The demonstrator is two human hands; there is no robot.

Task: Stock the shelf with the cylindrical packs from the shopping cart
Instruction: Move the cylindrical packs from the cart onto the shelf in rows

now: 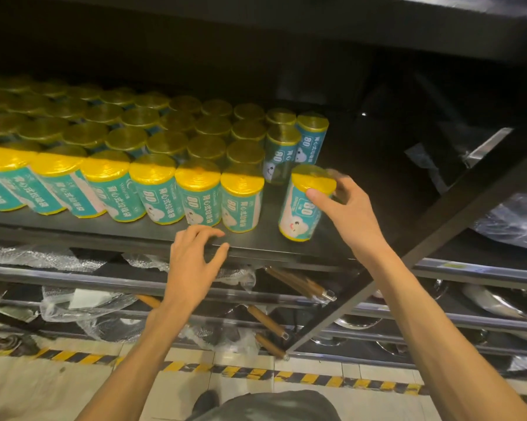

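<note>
Up on the dark shelf (286, 247), the right hand (345, 205) grasped a pack (298, 214) by its yellow top, thumb on the near side and fingers curled over the far rim. That pack stood upright near the shelf's front edge, just right of the front row (152, 192) and apart from it by a narrow gap. The left hand (195, 256) held nothing; its fingers were loosely bent, with the fingertips resting on the shelf's front lip just below the row's last packs. Behind the front row, many more packs (128, 129) stood upright in tight ranks, yellow tops up, filling the left and middle of the shelf. The shelf's right part was bare and dark. Below, lower racks (195, 287) carried plastic-wrapped goods and wooden handles (265, 322). A yellow-and-black striped line (316, 379) ran across the tiled floor.
</note>
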